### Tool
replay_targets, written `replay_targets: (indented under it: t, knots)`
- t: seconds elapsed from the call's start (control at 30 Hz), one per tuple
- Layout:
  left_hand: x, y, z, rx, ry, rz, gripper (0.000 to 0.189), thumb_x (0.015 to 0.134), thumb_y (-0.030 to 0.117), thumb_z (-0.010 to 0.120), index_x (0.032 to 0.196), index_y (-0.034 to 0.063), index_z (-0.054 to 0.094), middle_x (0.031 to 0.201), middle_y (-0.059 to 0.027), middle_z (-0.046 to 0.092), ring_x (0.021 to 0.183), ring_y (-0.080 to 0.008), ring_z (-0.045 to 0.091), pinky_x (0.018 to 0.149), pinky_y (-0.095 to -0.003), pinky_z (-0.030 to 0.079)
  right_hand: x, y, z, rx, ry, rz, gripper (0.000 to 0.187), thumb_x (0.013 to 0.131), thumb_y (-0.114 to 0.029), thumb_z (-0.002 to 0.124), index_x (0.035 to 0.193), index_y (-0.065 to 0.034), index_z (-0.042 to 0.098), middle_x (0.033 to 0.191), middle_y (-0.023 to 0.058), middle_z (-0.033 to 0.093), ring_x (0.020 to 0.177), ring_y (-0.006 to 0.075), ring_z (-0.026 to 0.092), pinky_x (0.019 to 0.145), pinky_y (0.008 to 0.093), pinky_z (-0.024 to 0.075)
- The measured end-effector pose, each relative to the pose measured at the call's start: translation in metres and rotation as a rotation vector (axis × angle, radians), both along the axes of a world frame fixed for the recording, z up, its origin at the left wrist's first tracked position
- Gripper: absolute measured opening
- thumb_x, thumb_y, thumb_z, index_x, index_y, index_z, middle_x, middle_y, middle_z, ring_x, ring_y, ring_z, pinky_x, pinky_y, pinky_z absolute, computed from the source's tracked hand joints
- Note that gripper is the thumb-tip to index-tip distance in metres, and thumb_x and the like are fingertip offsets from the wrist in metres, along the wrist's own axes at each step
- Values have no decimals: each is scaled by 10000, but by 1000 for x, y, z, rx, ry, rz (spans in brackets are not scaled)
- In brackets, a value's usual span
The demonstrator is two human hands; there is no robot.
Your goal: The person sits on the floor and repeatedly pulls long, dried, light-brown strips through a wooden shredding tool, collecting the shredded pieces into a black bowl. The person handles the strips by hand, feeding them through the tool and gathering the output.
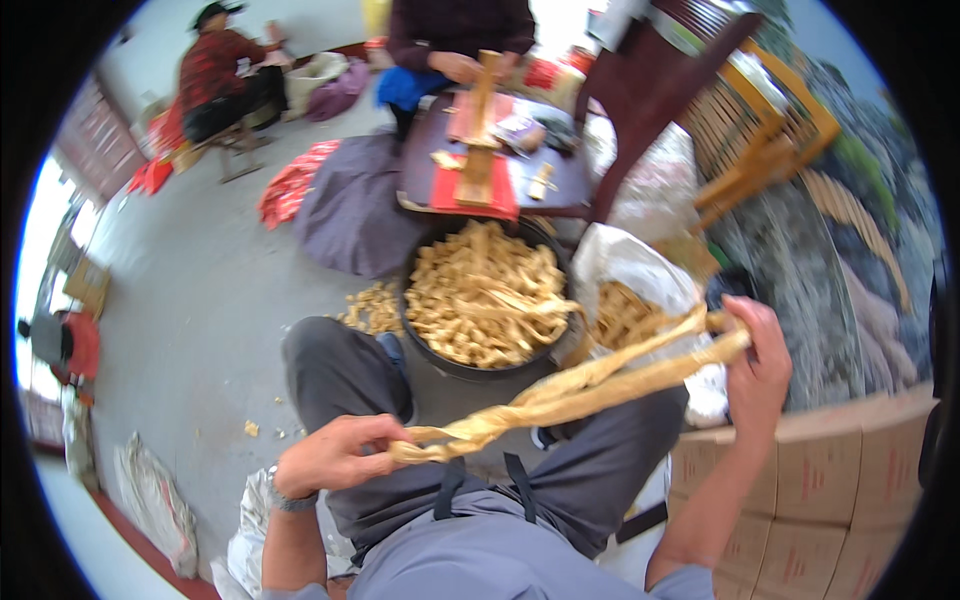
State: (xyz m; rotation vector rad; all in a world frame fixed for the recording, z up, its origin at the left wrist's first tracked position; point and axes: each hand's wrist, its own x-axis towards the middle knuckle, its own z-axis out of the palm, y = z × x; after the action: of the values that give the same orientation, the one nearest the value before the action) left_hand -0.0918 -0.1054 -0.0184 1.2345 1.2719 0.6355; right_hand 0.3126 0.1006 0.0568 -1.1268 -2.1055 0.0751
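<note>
A long, pale-yellow dried strip (570, 401), folded into a loop, stretches across my lap between both hands. My left hand (341, 454), with a watch on its wrist, pinches one end. The other end is gripped by my right hand (757, 367), held higher and out to the right. Beyond my knees stands a round black basin (450, 367) heaped with short knotted pieces (480, 300) of similar material. Some longer strips lie over the heap. Beside the basin, an open white sack (634, 259) contains more yellow-brown strips (622, 315).
A dark chair (420, 191) carries a wooden device (476, 176) on red cloth; a person (461, 37) works behind it. Another person (217, 75) sits at far left. Cardboard boxes (814, 480) are stacked at right. Loose knotted pieces (373, 309) lie on the floor beside the basin.
</note>
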Motion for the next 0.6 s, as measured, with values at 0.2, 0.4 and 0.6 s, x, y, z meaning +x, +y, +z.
replay_targets:
  t: [0.2,0.4,0.6]
  knots:
    - [6,-13,-11,112,62,-109,301,932,128,639,1224,61,621,917,-66,667,830,-168,629,768,-317,514,-7,4,-6,-137,331,-53,206,997,-17,558,1185,-16,643,1090,51,666,981,120,605,876,246,473]
    - [34,-11,-17,88,-85,-119,460,994,161,623,1438,127,509,959,-30,623,835,-121,592,797,-295,514,-76,-29,4,-612,627,314,96,1035,-112,532,1081,-55,593,881,64,665,814,116,657,675,251,519]
    - [78,15,-9,366,-88,-155,395,999,182,629,1369,62,555,1012,-58,598,928,-176,613,848,-321,518,-109,-60,-16,-533,-208,241,133,911,-59,574,1036,-22,598,746,153,631,564,266,628,551,376,490]
